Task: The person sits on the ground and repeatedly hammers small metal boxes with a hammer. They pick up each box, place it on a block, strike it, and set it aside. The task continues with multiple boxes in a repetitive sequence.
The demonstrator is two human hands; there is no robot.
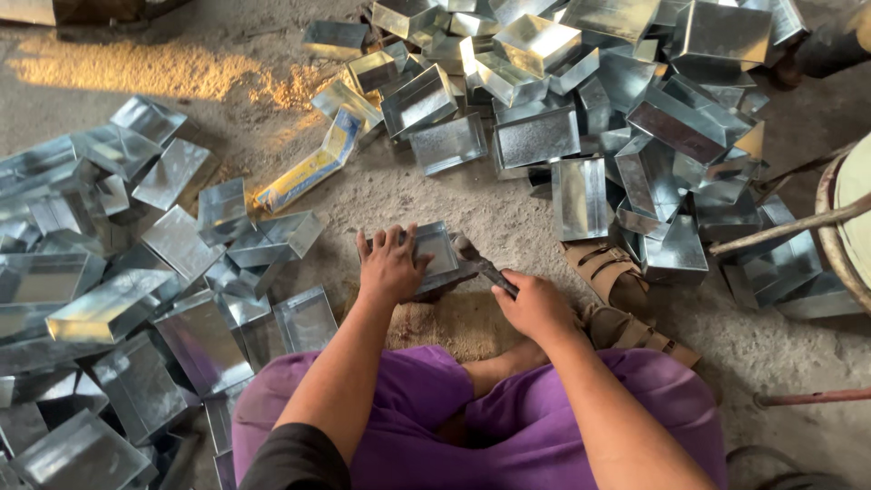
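I sit on the ground in purple trousers. My left hand (390, 265) presses down on a shiny rectangular sheet-metal box (437, 251) that rests on the ground in front of my knees. My right hand (537, 307) grips the handle of a dark hammer-like tool (483, 266) whose head touches the box's right edge. A worn mat (458, 324) lies under the box, partly hidden by my arms.
A heap of similar metal boxes (118, 299) lies to my left and another large pile (590, 100) fills the far right. A yellow and blue carton (308, 168) lies among them. Brown sandals (612, 281) sit at my right, beside a wooden stick (789, 227).
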